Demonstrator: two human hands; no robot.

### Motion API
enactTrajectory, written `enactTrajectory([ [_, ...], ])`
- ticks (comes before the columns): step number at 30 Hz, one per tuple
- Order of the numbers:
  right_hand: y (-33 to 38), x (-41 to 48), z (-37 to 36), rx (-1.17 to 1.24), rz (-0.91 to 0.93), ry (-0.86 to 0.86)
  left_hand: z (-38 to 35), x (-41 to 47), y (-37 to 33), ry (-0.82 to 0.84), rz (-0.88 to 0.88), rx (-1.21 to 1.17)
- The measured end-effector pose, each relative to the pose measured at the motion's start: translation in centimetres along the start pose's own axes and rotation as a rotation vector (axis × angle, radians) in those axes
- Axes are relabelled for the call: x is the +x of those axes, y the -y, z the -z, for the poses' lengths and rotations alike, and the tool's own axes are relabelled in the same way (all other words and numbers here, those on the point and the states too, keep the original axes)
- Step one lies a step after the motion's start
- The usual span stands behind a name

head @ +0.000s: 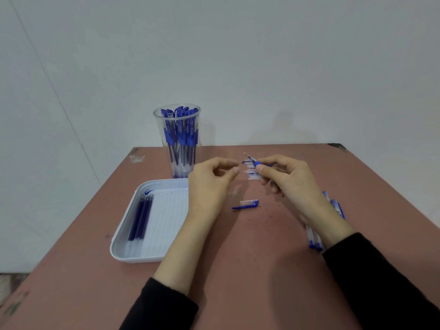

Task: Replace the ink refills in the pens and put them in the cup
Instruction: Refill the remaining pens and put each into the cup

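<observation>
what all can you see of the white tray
A white plastic-looking tray with rounded corners, a raised rim and a ribbed floor lies flat on the reddish table, in front of the clear cup. Dark blue refills lie side by side along its left side. The left hand hides its far right corner.

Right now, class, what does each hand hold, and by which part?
Right hand pinches a pen by its blue grip. Left hand is curled, nothing visible in it.

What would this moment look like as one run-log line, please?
right hand: grips pen | left hand: curled, empty | cap: on table | cup: holds pens
</observation>
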State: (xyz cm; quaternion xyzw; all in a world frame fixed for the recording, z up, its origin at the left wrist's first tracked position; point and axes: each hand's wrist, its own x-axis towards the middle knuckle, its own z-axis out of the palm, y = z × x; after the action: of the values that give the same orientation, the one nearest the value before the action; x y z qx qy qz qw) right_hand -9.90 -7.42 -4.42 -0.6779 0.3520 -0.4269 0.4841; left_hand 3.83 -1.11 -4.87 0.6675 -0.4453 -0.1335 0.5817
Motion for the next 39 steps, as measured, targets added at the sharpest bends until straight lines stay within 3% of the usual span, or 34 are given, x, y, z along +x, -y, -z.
enactTrajectory([
  [3, 0.0, 0.0, 0.1, -0.005, 0.0, -0.02, -0.4, -0.2, 0.5, 0.075, -0.077, 0.346],
  [6, 0.1, 0.0, 0.1, -0.009, -0.007, -0.019, -0.5, -0.4, 1.3, 0.156, -0.065, 0.492],
  [18, -0.1, 0.2, 0.1, -0.045, -0.007, -0.013, -0.2, -0.4, 1.2, 0.196, -0.025, 0.531],
  [20, -0.1, 0.2, 0.1, -0.05, 0.0, 0.001, 0.1, -0.2, 0.6, 0.154, -0.01, 0.408],
  [23, 0.1, -0.1, 0.1, -0.057, 0.016, 0.067, 0.2, -0.3, -0.5, 0.219, 0.072, -0.088],
  [25, 0.1, -0.3, 0.0, -0.062, 0.025, 0.117, 0.3, -0.6, -1.0, 0.268, 0.132, -0.291],
  [34, 0.4, -0.4, 0.2, -0.075, 0.035, 0.116, 1.1, 0.1, -1.3, 0.112, 0.291, -0.771],
  [39, 0.2, -0.2, 0.2, -0.098, 0.045, 0.115, 0.7, 0.0, -1.1, 0.17, 0.243, -0.762],
])
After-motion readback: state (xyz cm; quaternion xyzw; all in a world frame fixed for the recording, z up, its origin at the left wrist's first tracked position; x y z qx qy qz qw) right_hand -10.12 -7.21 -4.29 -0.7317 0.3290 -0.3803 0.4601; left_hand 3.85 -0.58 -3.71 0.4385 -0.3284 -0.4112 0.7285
